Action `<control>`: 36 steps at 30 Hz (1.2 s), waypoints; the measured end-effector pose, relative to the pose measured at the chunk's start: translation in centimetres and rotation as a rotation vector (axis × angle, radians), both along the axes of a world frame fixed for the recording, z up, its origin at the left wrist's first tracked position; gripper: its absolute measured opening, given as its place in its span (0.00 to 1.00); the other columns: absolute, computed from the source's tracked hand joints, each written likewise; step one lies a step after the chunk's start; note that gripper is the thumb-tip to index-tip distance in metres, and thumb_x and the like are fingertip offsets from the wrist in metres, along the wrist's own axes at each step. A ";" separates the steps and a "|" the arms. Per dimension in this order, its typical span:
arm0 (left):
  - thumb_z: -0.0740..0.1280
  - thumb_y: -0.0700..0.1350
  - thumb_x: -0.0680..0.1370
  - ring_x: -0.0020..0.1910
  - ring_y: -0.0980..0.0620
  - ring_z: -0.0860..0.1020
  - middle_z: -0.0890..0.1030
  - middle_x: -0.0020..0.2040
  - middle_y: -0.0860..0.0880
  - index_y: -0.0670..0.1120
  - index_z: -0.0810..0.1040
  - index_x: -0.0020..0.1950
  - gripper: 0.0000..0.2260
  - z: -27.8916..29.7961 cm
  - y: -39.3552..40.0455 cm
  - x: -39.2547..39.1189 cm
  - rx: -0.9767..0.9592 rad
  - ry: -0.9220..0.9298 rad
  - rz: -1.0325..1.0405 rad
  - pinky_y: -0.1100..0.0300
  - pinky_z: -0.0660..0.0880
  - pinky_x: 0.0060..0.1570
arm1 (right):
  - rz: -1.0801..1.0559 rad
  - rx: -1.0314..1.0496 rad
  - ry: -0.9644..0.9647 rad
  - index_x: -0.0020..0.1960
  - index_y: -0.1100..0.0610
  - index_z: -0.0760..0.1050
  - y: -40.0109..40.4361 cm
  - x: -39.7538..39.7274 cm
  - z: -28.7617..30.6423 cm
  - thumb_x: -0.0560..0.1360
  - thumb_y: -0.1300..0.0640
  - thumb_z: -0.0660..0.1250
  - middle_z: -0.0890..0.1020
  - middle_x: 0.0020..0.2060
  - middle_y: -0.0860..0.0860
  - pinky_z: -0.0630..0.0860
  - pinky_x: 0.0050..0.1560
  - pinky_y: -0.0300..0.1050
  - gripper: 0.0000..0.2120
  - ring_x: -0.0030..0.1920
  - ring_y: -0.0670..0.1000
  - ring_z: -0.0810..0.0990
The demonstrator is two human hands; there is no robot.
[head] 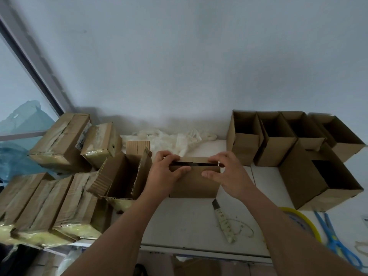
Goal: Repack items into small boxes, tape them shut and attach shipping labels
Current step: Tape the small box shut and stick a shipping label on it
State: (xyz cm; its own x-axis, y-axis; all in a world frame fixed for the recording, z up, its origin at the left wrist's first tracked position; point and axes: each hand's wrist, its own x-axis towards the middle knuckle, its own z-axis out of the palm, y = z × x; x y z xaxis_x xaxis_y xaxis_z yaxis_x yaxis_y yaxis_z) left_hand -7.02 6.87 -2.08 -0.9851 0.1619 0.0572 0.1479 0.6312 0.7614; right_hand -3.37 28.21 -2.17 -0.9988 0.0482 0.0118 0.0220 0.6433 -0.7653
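Observation:
A small brown cardboard box (194, 185) stands in the middle of the white table (179, 222), its top flaps nearly closed with a dark slit left between them. My left hand (164, 172) grips its upper left corner, thumb on the near flap and fingers over the top. My right hand (229, 172) holds the upper right corner the same way. Left of it sits a torn-open carton (123, 176) with its flaps up.
Several taped cartons (59, 140) are stacked at the left. Several open small boxes (274, 136) line the back right. A utility knife (223, 220) lies near the front. A yellow tape roll (306, 224) and blue scissors (336, 242) lie at right. White plastic wrap (173, 138) is at the back.

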 end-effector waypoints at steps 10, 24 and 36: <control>0.71 0.56 0.75 0.59 0.54 0.70 0.67 0.66 0.53 0.53 0.81 0.59 0.15 -0.8 -0.3 -0.7 0.005 0.003 0.075 0.63 0.67 0.57 | -0.056 -0.068 0.022 0.53 0.48 0.72 -2.3 1.9 -0.2 0.71 0.43 0.74 0.73 0.55 0.42 0.68 0.45 0.31 0.17 0.52 0.41 0.74; 0.61 0.66 0.77 0.71 0.41 0.67 0.54 0.78 0.49 0.53 0.58 0.77 0.33 0.1 1.9 -0.1 -0.253 -0.200 0.015 0.45 0.69 0.67 | -0.031 0.440 -0.361 0.52 0.52 0.60 0.3 9.1 -3.4 0.73 0.46 0.72 0.68 0.50 0.50 0.65 0.35 0.44 0.22 0.44 0.51 0.70; 0.75 0.56 0.72 0.62 0.49 0.70 0.65 0.68 0.54 0.56 0.66 0.72 0.32 1.6 0.0 -0.8 -0.174 -0.274 -0.239 0.53 0.72 0.60 | -0.028 0.573 -0.245 0.56 0.57 0.69 0.8 8.6 -4.9 0.81 0.54 0.57 0.74 0.55 0.56 0.65 0.40 0.44 0.09 0.48 0.55 0.76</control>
